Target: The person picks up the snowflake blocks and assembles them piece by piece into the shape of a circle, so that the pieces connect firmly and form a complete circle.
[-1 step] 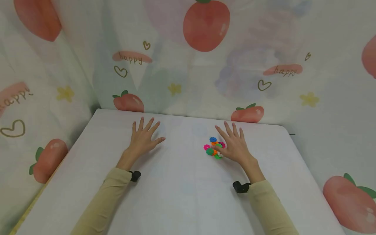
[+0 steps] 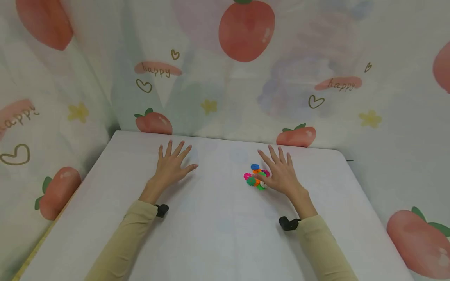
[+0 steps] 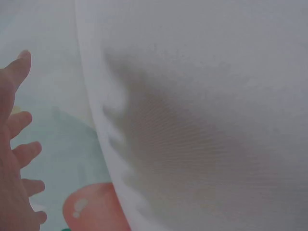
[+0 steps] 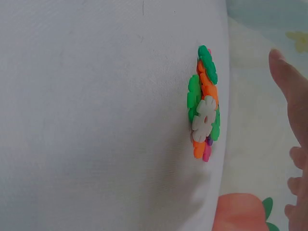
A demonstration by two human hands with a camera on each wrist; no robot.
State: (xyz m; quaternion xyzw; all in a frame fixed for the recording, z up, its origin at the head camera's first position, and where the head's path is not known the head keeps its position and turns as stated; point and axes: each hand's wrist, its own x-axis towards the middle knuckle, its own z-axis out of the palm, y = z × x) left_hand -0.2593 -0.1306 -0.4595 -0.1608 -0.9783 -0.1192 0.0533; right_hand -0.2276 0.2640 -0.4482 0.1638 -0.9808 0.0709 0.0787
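My left hand [image 2: 170, 166] is spread over the left part of the white table, fingers straight and holding nothing. In the left wrist view that hand [image 3: 17, 149] shows at the left edge, above its shadow. My right hand [image 2: 282, 175], also spread with straight fingers, is over the right part; its thumb overlaps a small pile of colourful flower-shaped plastic pieces [image 2: 251, 181]. In the right wrist view the pile holds green, orange, pink and purple pieces, with a white flower piece [image 4: 204, 119] in front. There the right hand [image 4: 296, 110] is raised apart from the pile.
The white table [image 2: 211, 234] reaches to a fabric backdrop [image 2: 232, 101] printed with peaches, hearts and the word happy, which stands behind it and at both sides. A small black camera sits at the left wrist [image 2: 162, 210] and another at the right wrist [image 2: 288, 223].
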